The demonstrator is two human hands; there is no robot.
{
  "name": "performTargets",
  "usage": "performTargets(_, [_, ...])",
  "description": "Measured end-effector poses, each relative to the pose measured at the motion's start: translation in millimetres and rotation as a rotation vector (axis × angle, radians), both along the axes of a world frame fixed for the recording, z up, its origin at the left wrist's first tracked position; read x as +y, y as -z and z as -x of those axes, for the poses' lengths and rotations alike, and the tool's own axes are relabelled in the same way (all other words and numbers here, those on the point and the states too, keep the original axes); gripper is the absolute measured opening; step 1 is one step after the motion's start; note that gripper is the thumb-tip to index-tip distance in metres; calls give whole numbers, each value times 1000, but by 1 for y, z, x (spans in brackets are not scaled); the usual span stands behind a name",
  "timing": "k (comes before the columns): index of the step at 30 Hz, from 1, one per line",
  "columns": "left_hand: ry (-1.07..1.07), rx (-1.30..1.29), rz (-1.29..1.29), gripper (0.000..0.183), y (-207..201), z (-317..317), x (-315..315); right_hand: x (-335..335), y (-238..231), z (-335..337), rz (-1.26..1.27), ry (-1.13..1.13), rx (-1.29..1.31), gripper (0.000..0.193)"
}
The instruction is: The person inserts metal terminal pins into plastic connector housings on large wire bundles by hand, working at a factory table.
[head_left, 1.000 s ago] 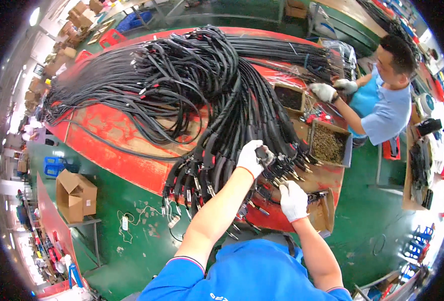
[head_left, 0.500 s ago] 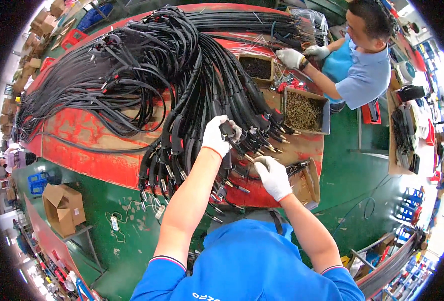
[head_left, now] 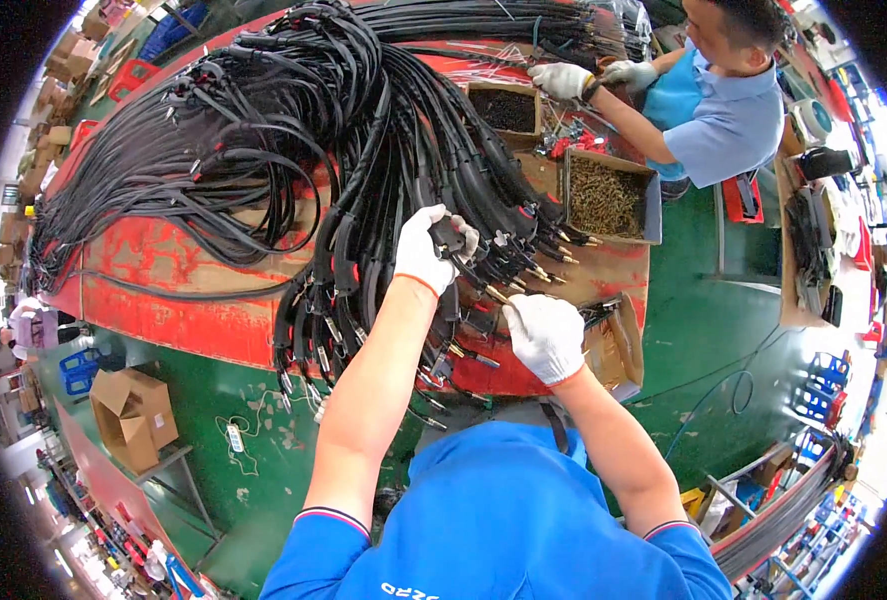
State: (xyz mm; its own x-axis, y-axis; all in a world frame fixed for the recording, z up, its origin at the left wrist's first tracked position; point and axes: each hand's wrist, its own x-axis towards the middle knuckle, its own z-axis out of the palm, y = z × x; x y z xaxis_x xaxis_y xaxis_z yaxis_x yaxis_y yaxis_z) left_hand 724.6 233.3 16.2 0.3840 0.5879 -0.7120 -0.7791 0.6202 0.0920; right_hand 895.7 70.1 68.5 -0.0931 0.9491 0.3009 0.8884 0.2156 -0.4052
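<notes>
My left hand (head_left: 429,250), in a white glove, is closed around a black cable end fitting (head_left: 449,238) above the fanned ends of a large bundle of black cables (head_left: 363,130). Close to my right, a slim brass-coloured tip (head_left: 497,294) points from that cable end toward my right hand (head_left: 545,336). The right hand, also gloved, has its fingers curled with the fingertips at the brass tip; the glove hides the exact contact. Several other cable ends with brass tips (head_left: 563,255) lie just beyond my hands.
The red worktable (head_left: 183,315) carries a box of small brass parts (head_left: 608,200), a box of small dark parts (head_left: 503,108) and an open cardboard box (head_left: 615,350). Across the right corner, a co-worker (head_left: 718,110) in white gloves handles cables. A carton (head_left: 133,420) stands at left.
My right hand has rolled over at the brass tip, its back now facing up and fingers curled tighter. My left hand keeps its grip. The co-worker's hands shifted slightly left; the whole view tilted.
</notes>
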Motion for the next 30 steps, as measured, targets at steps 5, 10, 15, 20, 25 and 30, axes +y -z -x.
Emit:
performTargets(5, [-2, 27, -3, 13, 0, 0, -1, 1, 2, 0, 64, -3, 79, 12])
performTargets(10, [-35, 80, -23, 14, 7, -2, -2, -4, 18, 6, 279, 163, 654, 17])
performTargets(15, [110, 99, -147, 16, 8, -2, -1, -9, 22, 3, 907, 390, 1661, 19])
performTargets(20, [58, 125, -63, 18, 4, 10, -4, -20, 12, 3, 964, 375, 1467, 29])
performTargets(25, [55, 69, -103, 23, 1, 11, -3, -81, 39, -78, 634, 555, 679, 38])
performTargets(30, [51, 24, -110, 23, 0, 12, -3, -157, 72, -163, 620, 772, 301, 35])
